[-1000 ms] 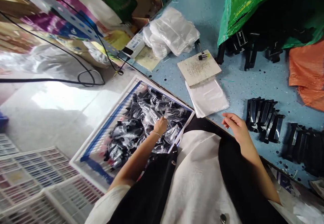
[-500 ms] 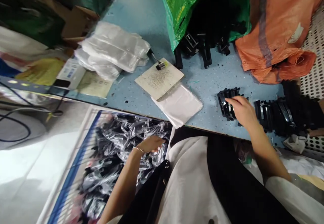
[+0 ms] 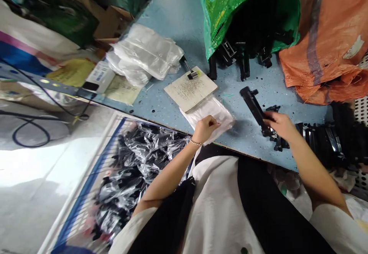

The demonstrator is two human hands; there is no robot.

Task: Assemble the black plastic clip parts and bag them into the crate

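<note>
Bags (image 3: 227,117) of clear plastic lie on the table (image 3: 250,145) beneath the left hand (image 3: 203,130), its fingers curled nearly closed; whether they pinch one, I cannot tell. The right hand (image 3: 281,125) is closed around the near end of a long black part (image 3: 253,106), tilted over the table. It should help to lift a single bag by its edge and hold the part steady. A board (image 3: 185,93) overlaps the stack's far side and may drag; loose black parts (image 3: 278,143) crowd the right hand, and a green sack (image 3: 212,24) stands beyond.
</note>
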